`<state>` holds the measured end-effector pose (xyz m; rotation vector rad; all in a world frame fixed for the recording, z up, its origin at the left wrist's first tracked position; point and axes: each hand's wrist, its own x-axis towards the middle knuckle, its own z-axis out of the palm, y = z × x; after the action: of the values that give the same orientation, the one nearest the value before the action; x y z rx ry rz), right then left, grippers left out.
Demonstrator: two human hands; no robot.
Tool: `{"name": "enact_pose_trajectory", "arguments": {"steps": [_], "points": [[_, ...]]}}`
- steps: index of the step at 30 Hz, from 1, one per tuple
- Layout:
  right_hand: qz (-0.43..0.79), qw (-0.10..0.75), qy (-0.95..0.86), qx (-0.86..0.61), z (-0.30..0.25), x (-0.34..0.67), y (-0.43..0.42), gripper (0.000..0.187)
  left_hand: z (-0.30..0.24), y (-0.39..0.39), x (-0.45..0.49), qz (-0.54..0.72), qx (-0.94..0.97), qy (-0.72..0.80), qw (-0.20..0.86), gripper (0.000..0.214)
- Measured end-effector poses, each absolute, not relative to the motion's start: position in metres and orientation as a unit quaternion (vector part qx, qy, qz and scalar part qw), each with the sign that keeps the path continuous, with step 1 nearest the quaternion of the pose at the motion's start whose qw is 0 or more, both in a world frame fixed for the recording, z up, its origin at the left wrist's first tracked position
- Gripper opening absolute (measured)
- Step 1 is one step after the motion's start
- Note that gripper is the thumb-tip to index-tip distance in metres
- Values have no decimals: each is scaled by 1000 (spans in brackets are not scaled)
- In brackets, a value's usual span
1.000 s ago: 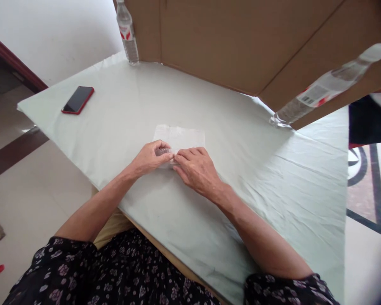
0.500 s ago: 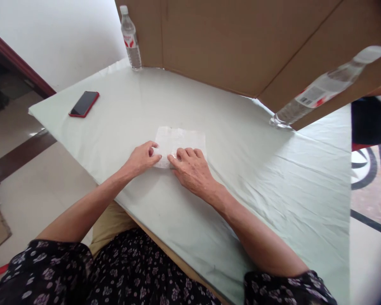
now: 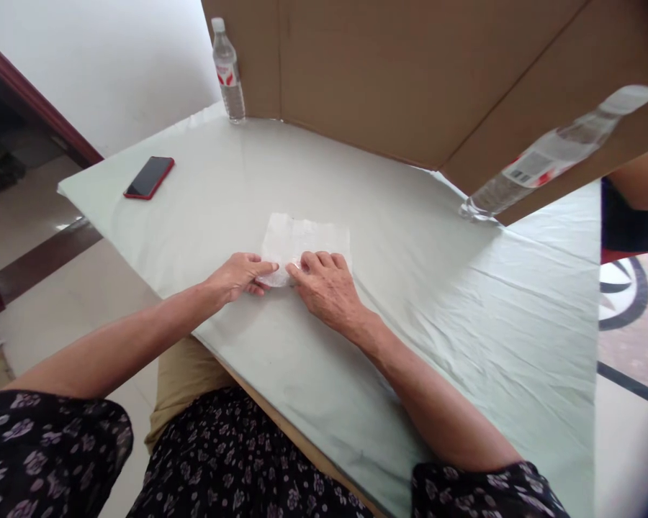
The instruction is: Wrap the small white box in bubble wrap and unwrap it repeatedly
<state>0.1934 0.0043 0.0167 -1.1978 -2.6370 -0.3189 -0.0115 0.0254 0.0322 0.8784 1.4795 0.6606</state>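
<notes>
Head view: left hand (image 3: pixel 243 275) now pinches the white sheet (image 3: pixel 318 234), fingers underneath; right hand (image 3: pixel 328 291) pinches it too.

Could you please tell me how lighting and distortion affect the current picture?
Head view: rightmost plastic bottle stretched and slanted near the edge; whitish sheet nearly blending into the pale tablecloth; soft shade before the cardboard panel; right corners dark.

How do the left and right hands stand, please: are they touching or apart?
Apart: the head view shows a strip of the translucent white sheet between the thumb tips of the left hand and right hand.
</notes>
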Motion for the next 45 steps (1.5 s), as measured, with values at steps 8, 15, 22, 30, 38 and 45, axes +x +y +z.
{"name": "enact_pose_trajectory", "arguments": {"steps": [8, 15, 22, 30, 38, 45], "points": [[-99, 113, -899, -411, 17, 192, 5, 30, 40, 39, 1, 251, 491, 652, 520, 15], [-69, 99, -904, -410, 28, 193, 4, 35, 48, 42, 12, 310, 382, 619, 612, 15], [-8, 73, -907, -415, 44, 195, 1, 21, 50, 39, 19, 322, 393, 595, 623, 18], [118, 165, -895, -397, 46, 213, 7, 19, 59, 29, 13, 255, 548, 542, 583, 31], [268, 247, -668, -649, 31, 277, -2, 44, 20, 16, 20, 264, 831, 463, 160, 24], [434, 223, -567, -664, 29, 262, 4, 88, 10, 4, 31, 298, 817, 471, 147, 21]]}}
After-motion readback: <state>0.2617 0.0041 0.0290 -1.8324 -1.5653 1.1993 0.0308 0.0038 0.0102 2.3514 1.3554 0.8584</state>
